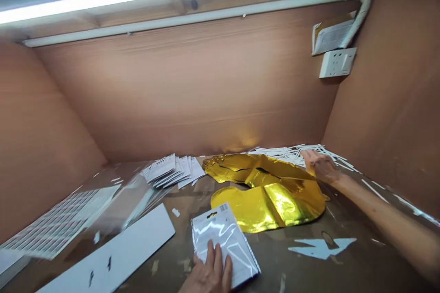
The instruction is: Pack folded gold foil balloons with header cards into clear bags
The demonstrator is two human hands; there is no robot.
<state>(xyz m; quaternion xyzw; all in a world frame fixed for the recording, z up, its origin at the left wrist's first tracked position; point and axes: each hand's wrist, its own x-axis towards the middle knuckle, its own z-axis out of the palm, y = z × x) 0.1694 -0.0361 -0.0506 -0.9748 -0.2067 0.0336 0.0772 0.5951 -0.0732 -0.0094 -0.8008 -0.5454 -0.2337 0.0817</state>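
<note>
Left hand (206, 274): grip loose, fingers slightly apart, resting on the clear-fronted white rectangular packet (229, 238) at six o'clock, seemingly steadying it! Right hand (319, 165) at two, in among thin white sticks (283, 152); closed or not, can't tell. Shiny gold foil pieces (271, 203) spread flat at one; white rectangular cards (163, 168) fanned at eleven, perhaps for easy picking, on the brown surface (264, 261).

Through the head camera I see the left hand (208, 275) laid on a clear-wrapped packet (220, 224), while the right hand (320, 165) is at the loose white sticks (282, 151) by the back wall (192, 91). Gold foil (292, 199) lies between the hands, and I make out stacked white cards (165, 167) left of it.
</note>
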